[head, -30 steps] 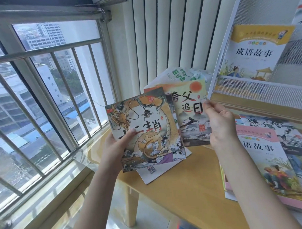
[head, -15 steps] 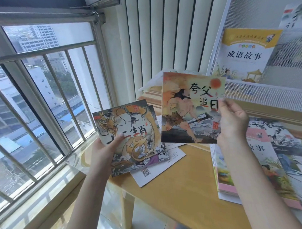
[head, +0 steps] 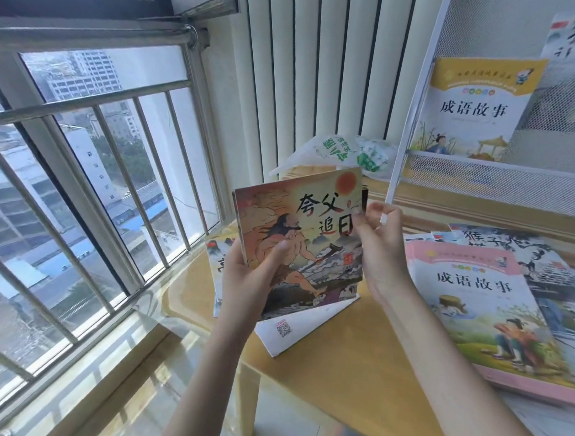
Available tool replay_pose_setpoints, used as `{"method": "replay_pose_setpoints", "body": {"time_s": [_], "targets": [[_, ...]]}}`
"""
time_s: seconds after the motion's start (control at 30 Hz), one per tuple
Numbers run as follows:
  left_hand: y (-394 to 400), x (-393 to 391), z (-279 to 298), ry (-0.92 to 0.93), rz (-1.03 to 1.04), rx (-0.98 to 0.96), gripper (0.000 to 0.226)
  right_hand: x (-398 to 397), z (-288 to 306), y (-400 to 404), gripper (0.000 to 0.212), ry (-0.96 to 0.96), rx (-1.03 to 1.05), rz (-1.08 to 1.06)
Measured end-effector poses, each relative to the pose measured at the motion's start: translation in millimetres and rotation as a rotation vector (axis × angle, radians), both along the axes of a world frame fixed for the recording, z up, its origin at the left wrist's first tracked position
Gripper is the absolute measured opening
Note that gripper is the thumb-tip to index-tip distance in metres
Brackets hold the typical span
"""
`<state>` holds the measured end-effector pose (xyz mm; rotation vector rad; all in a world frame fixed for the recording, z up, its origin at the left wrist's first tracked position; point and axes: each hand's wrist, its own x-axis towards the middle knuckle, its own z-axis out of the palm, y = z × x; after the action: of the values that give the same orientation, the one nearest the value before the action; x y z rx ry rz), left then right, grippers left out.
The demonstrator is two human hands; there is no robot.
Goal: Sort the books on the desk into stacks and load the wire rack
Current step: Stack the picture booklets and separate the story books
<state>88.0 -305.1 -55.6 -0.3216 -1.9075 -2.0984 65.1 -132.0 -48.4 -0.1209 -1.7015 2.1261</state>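
My left hand (head: 249, 278) grips the picture books (head: 300, 246) above the desk's (head: 334, 372) left corner; my right hand (head: 378, 244) pinches their edge; best squared flush before stacking

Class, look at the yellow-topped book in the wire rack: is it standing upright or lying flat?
Upright. The yellow-topped book stands with its cover facing out, its lower edge behind the wire rack front mesh.

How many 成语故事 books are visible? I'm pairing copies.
2: the yellow-topped book standing in the wire rack, the pink-topped book lying on the desk. Others may be hidden underneath.
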Motion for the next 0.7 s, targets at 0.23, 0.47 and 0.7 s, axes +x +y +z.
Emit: {"method": "replay_pose_setpoints", "body": {"time_s": [0.23, 0.47, 0.7], "targets": [[4.3, 2.9, 31.4, 0.088, -0.052, 0.011, 0.026, 7.6, 34.9, 9.1, 0.048, 0.049, 0.144, 0.011], [21.5, 5.0, 33.0, 0.117, 0.119, 0.063, 0.026, 7.0, 35.7, 7.3, 0.044, 0.054, 0.244, 0.08], [3.6, 8.2, -25.2, -0.07, -0.027, -0.163, 0.025, 18.5, 4.5, 37.4, 0.047, -0.142, 0.594, 0.479]]}}
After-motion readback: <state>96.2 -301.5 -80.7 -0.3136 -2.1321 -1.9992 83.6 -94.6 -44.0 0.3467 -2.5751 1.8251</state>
